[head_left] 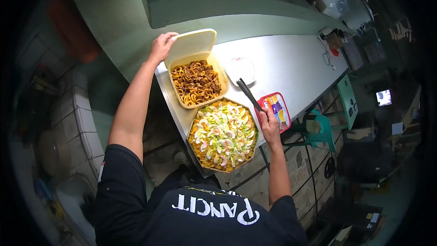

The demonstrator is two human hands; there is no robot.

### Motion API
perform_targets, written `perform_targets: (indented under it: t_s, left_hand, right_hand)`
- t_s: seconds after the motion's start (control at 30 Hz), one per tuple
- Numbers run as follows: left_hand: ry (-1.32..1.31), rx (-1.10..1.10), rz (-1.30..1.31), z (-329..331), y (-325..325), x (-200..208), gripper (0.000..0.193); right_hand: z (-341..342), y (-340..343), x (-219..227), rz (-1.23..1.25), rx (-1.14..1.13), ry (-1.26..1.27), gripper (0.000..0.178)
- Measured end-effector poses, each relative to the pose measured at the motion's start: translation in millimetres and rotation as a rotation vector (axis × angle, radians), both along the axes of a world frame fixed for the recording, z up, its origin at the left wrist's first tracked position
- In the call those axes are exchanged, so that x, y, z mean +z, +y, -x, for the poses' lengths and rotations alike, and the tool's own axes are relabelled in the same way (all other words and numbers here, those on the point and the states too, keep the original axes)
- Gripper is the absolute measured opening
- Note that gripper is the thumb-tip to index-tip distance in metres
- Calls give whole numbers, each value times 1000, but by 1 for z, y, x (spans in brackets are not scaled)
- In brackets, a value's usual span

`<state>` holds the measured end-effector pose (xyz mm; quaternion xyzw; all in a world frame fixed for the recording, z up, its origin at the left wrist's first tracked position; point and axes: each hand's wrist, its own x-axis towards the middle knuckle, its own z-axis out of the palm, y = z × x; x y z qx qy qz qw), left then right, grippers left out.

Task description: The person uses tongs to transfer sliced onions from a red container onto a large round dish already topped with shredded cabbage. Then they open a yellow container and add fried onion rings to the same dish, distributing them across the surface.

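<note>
- The black tongs (249, 94) reached from the right hand (269, 126) up and leftward, tips by the white dish (241, 70); they looked light and stiff, best taken by the rear end, as here.
- The right hand was wrapped round that end, fingers curled closed; its forearm rose nearly straight from below.
- The pale lid (195, 44), right of the left hand (162, 48), stood tilted up; it was probably light, bendy plastic, perhaps greasy, best pinched at the rim.
- The left hand had its fingers closed on the lid's edge, arm stretched far forward.
- Below the lid sat the filled tub (224, 74), likely weighty; left of the right hand, the garnished tray (223, 169), its topping likely soft and easily disturbed.
</note>
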<state>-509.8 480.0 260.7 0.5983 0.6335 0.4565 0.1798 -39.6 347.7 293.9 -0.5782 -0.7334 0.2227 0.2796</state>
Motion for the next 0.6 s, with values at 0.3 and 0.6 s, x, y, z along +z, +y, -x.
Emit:
perform_targets:
  t_s: [0.3,0.6]
  left_hand:
    - [-221,378,-240,23,-147,-99,29]
    - [-384,93,1078,0,-434,-280,53]
  right_hand:
    - [-2,1,12,-48,-156,129,31]
    - [-24,-22,-16,62,-270,119,32]
